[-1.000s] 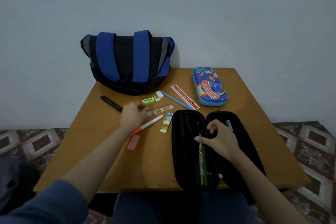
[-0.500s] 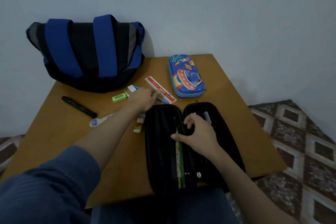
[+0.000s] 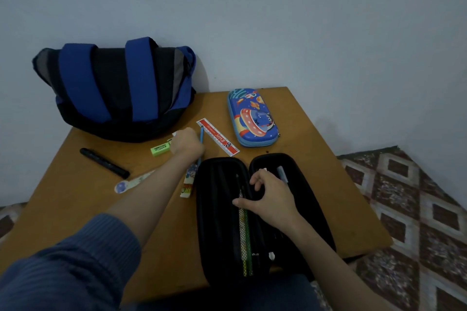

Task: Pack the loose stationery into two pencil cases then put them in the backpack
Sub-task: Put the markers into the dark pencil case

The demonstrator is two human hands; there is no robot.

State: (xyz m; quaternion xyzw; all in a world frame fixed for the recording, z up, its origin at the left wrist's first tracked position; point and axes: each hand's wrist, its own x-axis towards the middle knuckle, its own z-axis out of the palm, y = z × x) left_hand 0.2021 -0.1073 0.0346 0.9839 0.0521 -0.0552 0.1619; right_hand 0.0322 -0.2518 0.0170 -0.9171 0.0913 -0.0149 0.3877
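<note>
- Left hand [image 3: 187, 143]: clenched around a blue pencil [image 3: 202, 137], knuckles up. The pencil's far end shows above the fist, just beside the red ruler [image 3: 218, 137]; its near end shows below the fist, close to the top edge of the black pencil case [image 3: 217, 209].
- Right hand [image 3: 271, 201]: resting on the black pencil case at its middle fold, thumb stretched onto the left half, fingers curled over the ridge. Whether it actually grips the fold or only lies there cannot be told.
- Black pencil case: lying open and flat at the near edge of the table [image 3: 323, 159]. Its left half holds green pencils [image 3: 244, 240] lying lengthwise; a white pen [image 3: 281, 174] lies in the right half, just beyond the right hand.
- Blue pencil case [image 3: 252, 118]: zipped, printed with a spaceship, at the far right of the table, near the red ruler.
- Backpack [image 3: 121, 88]: blue and black, at the far left corner against the wall, straps facing up.
- Loose stationery on the table: a green eraser [image 3: 159, 149] just left of the left hand; a black marker [image 3: 104, 163] further left; a pale flat ruler [image 3: 131, 182] partly under the left forearm; a small printed eraser [image 3: 188, 184] touching or nearly touching the black case's left edge.
- A blue knit sleeve [image 3: 75, 260] covers the left upper arm.
</note>
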